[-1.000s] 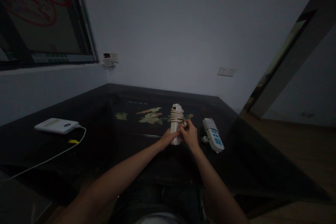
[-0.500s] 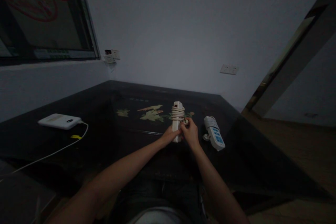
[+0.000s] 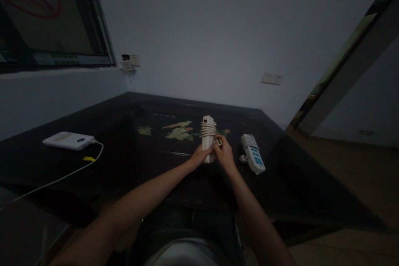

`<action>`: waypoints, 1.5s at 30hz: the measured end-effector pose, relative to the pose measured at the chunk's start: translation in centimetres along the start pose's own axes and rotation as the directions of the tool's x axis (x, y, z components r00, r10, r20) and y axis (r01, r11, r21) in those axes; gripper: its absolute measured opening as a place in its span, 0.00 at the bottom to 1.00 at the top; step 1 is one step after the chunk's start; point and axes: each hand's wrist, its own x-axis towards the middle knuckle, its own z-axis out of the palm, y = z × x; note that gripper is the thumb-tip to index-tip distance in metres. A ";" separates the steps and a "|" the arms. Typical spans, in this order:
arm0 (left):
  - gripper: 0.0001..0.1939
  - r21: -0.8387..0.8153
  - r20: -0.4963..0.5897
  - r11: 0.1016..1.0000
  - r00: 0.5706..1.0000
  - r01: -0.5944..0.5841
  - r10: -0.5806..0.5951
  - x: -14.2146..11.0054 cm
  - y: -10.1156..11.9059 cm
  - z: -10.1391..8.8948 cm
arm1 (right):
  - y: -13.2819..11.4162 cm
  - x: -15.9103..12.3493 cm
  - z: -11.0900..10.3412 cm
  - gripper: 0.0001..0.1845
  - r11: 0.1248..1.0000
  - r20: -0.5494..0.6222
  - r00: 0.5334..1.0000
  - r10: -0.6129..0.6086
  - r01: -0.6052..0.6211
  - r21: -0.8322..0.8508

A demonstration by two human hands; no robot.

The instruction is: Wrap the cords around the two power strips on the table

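Observation:
A white power strip [image 3: 207, 143] is held upright over the dark table, its own cord [image 3: 208, 129] wound several times around the upper part. My left hand [image 3: 198, 156] is closed around the strip's lower end. At the strip's right side, my right hand [image 3: 224, 153] pinches the plug [image 3: 219, 142] at the cord's end; the fingers partly cover it. To the right of my hands lies a second power strip [image 3: 256, 159] with blue socket faces, its cord wrapped around the far end and its plug [image 3: 243, 158] beside it.
On the table's left lies a white device [image 3: 68, 140] with a cable [image 3: 62, 181] running off the front edge. A yellow scrap [image 3: 89, 158] is near that cable. Bird-and-flower decoration [image 3: 179, 131] marks the black table [image 3: 140, 110]. Wall sockets [image 3: 272, 78] sit behind it.
The view has shifted slightly. My left hand still grips the power strip. My right fingers have shifted a little around the plug, away from the strip's face.

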 end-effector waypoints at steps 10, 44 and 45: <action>0.25 0.082 0.090 0.995 0.995 -0.052 0.044 -0.6 0.5 0.1 | 1.3 0.9 -0.6 0.20 0.826 -0.032 0.966 0.258 -0.203 0.525; 0.26 0.056 0.590 0.930 0.739 0.363 -0.324 -4.8 5.7 -3.4 | -0.6 5.3 -6.2 0.18 0.627 0.227 0.944 0.238 -0.328 0.707; 0.26 0.044 0.615 0.905 0.702 0.423 -0.359 -4.8 5.4 -3.6 | -0.7 5.3 -6.3 0.18 0.638 0.202 0.950 0.236 -0.308 0.706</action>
